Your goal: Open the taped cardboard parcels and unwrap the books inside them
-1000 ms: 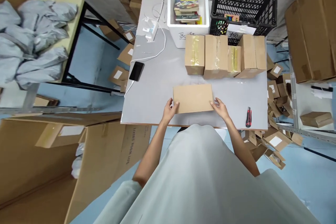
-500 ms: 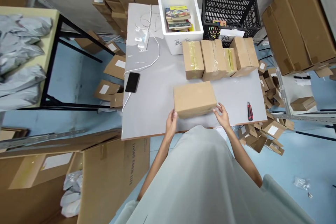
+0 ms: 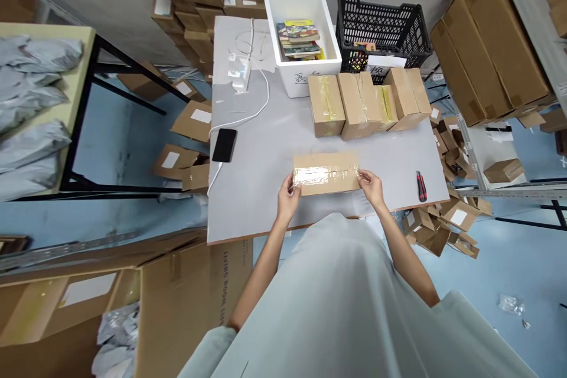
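Between my two hands is a brown cardboard box [image 3: 326, 172], near the front edge of the grey table [image 3: 261, 189]. Shiny clear tape runs along the seam that faces me. My left hand [image 3: 289, 196] grips its left end, thumb on the near side. At the right end, my right hand [image 3: 371, 185] holds the corner with fingers and thumb. Whether the box's underside touches the table, I cannot tell.
Taped boxes [image 3: 361, 103] stand behind, before a white bin [image 3: 302, 80] of books and a black crate [image 3: 381, 26]. A phone [image 3: 224, 145] on a cable lies left, a box cutter [image 3: 421, 186] right. A large open carton [image 3: 190, 295] stands lower left.
The box has been turned over in my hands, so its taped seam now shows instead of a plain face. Both hands have closed more firmly on its ends. The view has shifted slightly.
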A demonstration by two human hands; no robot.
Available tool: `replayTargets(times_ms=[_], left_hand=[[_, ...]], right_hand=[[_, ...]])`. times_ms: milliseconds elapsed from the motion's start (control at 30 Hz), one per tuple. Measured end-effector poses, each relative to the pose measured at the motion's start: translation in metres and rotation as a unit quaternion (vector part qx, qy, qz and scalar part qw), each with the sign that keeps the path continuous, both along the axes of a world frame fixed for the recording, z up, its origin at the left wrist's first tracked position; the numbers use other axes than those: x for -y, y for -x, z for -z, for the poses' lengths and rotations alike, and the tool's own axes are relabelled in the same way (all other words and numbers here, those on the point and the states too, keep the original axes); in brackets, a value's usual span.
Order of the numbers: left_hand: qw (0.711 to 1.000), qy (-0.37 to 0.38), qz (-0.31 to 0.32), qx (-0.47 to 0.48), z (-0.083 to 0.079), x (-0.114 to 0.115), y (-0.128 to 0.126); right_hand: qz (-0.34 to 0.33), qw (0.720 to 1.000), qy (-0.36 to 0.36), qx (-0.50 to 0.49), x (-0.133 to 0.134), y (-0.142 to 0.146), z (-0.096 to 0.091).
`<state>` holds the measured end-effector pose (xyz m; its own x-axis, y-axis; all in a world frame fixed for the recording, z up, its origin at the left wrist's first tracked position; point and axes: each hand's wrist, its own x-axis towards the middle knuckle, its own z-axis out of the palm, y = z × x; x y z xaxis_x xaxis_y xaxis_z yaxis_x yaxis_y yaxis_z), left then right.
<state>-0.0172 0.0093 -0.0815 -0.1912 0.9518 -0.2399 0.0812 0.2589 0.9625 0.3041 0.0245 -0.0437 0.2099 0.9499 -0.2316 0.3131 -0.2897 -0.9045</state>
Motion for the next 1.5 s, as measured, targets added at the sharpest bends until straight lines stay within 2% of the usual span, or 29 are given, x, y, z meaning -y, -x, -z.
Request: replayTargets(times_ms=[167, 300, 400, 467, 633, 800, 967, 1200, 1333, 1500], left_hand=[[0.999, 0.039, -0.037, -0.004, 0.023, 0.018, 0.009], [0.994, 0.098, -0.040, -0.009, 0.042, 0.031, 0.020], [0.995, 0.102, -0.006, 0.002, 0.047, 0.037, 0.017], [0.996, 0.094, 0.007, 0.002, 0.044, 0.040, 0.012], [0.998, 0.064, -0.006, -0.014, 0.019, 0.040, 0.006], [0.999, 0.013, -0.034, -0.005, -0.002, 0.025, 0.009], [0.999, 0.038, -0.029, 0.006, -0.003, 0.012, 0.007], [0.998, 0.062, -0.016, 0.017, -0.002, 0.014, -0.001], [0.998, 0.060, -0.014, 0.007, -0.007, 0.015, -0.005], [0.998, 0.054, -0.010, 0.011, -0.017, 0.014, -0.004]], right_hand=[[0.007, 1.000, -0.008, 0.000, 0.018, -0.018, 0.024], [-0.012, 0.999, 0.042, 0.017, 0.033, -0.028, 0.045], [-0.055, 0.996, 0.065, -0.026, 0.040, -0.023, 0.056], [-0.068, 0.994, 0.064, -0.055, 0.043, -0.017, 0.058], [-0.033, 0.995, 0.052, -0.075, 0.036, -0.020, 0.041], [-0.038, 0.995, 0.016, -0.092, 0.012, -0.031, 0.020], [-0.063, 0.995, 0.027, -0.077, -0.004, -0.025, 0.018], [-0.059, 0.994, 0.034, -0.085, 0.004, -0.021, 0.017], [-0.070, 0.993, 0.043, -0.088, 0.006, -0.023, 0.004], [-0.125, 0.988, 0.043, -0.074, 0.004, -0.023, -0.019]])
